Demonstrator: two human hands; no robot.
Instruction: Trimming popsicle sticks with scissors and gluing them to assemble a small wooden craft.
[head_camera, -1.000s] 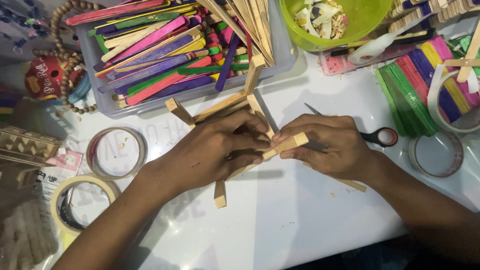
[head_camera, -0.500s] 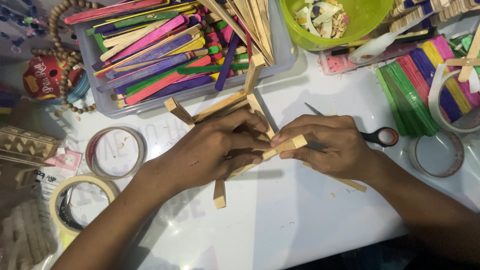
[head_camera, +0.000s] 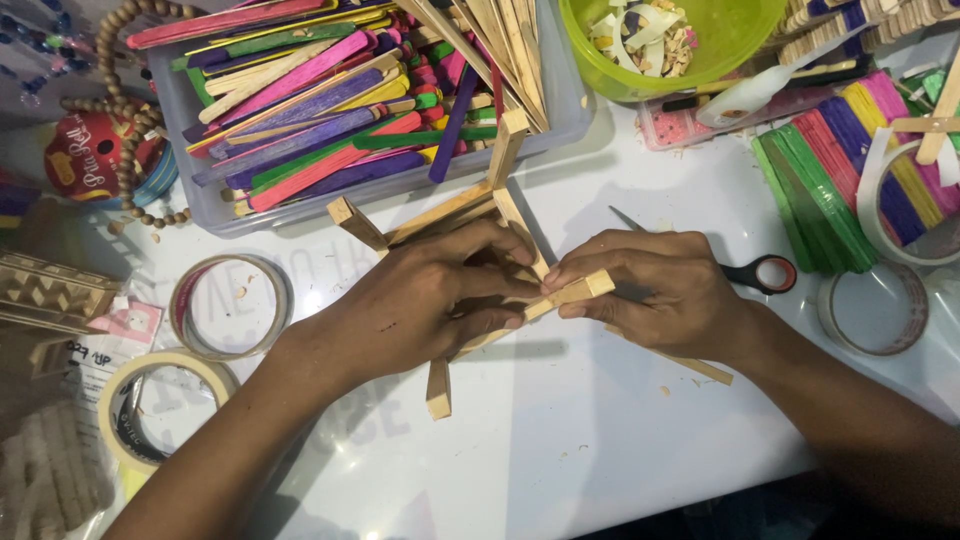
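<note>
Tray (head_camera: 200, 190) holds coloured sticks (head_camera: 320, 110); bowl (head_camera: 740, 50) scraps (head_camera: 645, 35)

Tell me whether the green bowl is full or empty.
Partly full: the green bowl holds a heap of pale scraps below its rim.

change: none visible | left hand (head_camera: 420, 305), right hand (head_camera: 655, 290) hold stick frame (head_camera: 470, 215) as before

Craft table, coloured sticks (head_camera: 330, 100) (binned), tape rolls (head_camera: 228, 305)
</note>
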